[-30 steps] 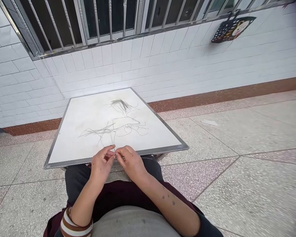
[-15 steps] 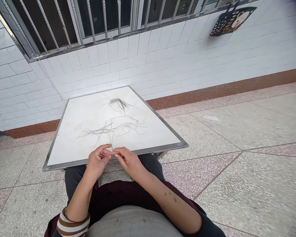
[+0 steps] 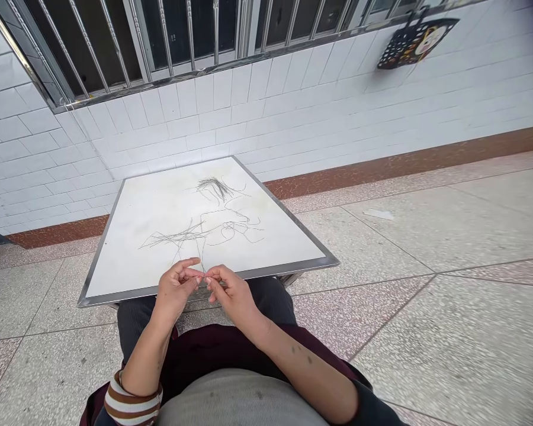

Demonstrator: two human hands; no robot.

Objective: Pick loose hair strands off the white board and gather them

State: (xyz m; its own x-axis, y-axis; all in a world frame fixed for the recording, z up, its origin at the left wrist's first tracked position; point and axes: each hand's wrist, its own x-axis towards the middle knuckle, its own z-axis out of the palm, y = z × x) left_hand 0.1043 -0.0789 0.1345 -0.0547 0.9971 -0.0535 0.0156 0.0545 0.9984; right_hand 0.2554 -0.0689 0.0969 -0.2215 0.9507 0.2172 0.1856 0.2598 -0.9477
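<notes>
Between person's left hand (image 3: 171,291) and right hand (image 3: 234,299), both pinching: thin wire (image 3: 203,264), strand count unclear. Beyond hands: one white table (image 3: 146,198), one loose wire pile (image 3: 177,237) nearer, one dense wire pile (image 3: 216,188) farther.

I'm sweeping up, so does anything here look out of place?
A white scrap lies alone on the floor, right of the table, perhaps litter. The nearer thin strands sprawl untidily, unlike the denser bunch behind.

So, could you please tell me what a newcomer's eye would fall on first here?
Probably the dark, thin strands scattered across the white tabletop. Next come the left hand and right hand, close together at its near edge, then the patterned bag hanging at upper right.
</notes>
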